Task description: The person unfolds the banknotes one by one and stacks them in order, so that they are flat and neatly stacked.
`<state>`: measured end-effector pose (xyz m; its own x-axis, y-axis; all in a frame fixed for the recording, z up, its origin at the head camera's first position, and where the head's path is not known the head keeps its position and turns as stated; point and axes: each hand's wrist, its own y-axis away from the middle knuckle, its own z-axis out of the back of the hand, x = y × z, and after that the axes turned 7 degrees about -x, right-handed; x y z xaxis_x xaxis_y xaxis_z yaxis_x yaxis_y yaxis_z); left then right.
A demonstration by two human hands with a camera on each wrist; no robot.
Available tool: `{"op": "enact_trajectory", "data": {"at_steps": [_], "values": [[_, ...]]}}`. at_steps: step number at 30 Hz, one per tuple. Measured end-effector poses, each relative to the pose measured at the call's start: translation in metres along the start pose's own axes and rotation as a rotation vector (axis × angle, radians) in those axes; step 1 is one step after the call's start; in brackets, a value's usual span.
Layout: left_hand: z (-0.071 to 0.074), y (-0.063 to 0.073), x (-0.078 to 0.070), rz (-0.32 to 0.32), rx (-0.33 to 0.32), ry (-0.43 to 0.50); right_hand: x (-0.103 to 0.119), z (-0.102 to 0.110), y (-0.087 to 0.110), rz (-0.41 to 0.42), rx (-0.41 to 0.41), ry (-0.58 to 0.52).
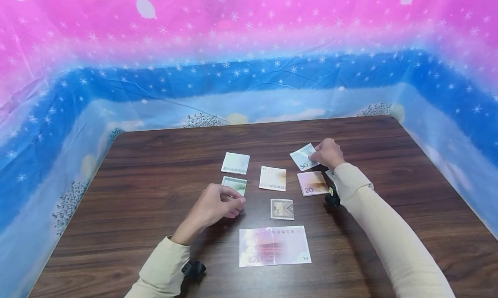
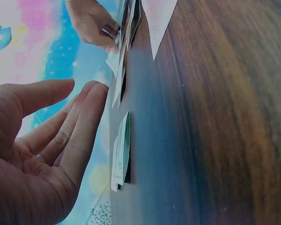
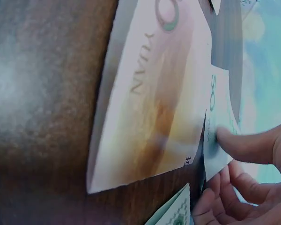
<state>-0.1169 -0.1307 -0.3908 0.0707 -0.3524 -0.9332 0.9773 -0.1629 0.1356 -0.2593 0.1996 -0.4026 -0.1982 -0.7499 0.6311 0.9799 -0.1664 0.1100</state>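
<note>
My right hand (image 1: 330,153) pinches the edge of a folded green 50 banknote (image 1: 301,157) at the back right, thumb on top and fingers beneath in the right wrist view. Just in front of it lies a folded 20 banknote (image 1: 312,183). Another greenish note (image 3: 175,211) shows partly beside the right hand. My left hand (image 1: 218,205) hovers with relaxed, gently bent fingers and nothing between them. In the head view it overlaps the near edge of a folded green note (image 1: 235,184). Behind that note is a pale folded note (image 1: 235,163).
Mid-table lie a folded yellowish note (image 1: 273,178) and a small folded brown note (image 1: 282,209). A creased pink 100 note (image 1: 274,247) lies spread out nearest me. Beyond the dark wooden table (image 1: 148,168) hangs a pink and blue snowflake-patterned cloth (image 1: 249,60).
</note>
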Motion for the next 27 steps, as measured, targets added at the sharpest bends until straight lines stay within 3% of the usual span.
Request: {"op": "enact_trajectory", "data": {"at_steps": [6, 12, 17, 27], "values": [[-0.002, -0.002, -0.003, 0.018, -0.050, 0.004, 0.002, 0.006, 0.006, -0.005, -0.021, -0.143], [-0.007, -0.003, -0.005, 0.003, -0.112, -0.001, 0.007, 0.013, 0.015, -0.059, 0.062, -0.394], [-0.013, -0.006, -0.007, -0.009, -0.150, 0.091, 0.010, 0.014, 0.028, -0.103, 0.128, -0.531], [-0.031, -0.014, -0.013, -0.001, -0.183, 0.263, 0.014, 0.003, 0.077, -0.067, 0.274, -0.660]]}}
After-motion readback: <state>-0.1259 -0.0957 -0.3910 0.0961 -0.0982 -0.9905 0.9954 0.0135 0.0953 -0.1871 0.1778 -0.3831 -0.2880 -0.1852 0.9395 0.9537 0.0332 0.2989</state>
